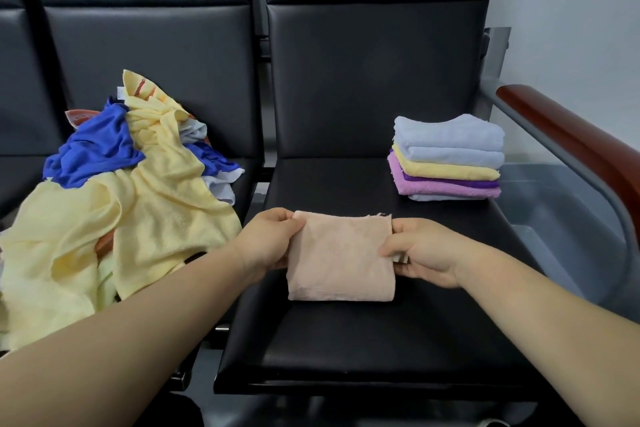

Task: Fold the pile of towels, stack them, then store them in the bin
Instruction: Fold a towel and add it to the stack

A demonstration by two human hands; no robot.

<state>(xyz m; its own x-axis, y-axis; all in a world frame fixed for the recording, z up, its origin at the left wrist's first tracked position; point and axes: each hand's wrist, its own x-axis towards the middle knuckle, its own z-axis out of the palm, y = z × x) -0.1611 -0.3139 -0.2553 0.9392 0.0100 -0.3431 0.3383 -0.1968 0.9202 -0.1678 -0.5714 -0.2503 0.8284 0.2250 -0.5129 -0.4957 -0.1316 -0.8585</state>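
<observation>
Both hands pinch the peach towel, left hand on its left edge, right hand on its right, low over the near black seat. Best to square those edges before it joins the folded stack far right. The unfolded pile sprawls on the left seat, and the armrest stands between stack and grey bin.

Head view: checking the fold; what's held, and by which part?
Both hands hold the pink towel: left hand on its left edge, right hand on its right edge.
</observation>
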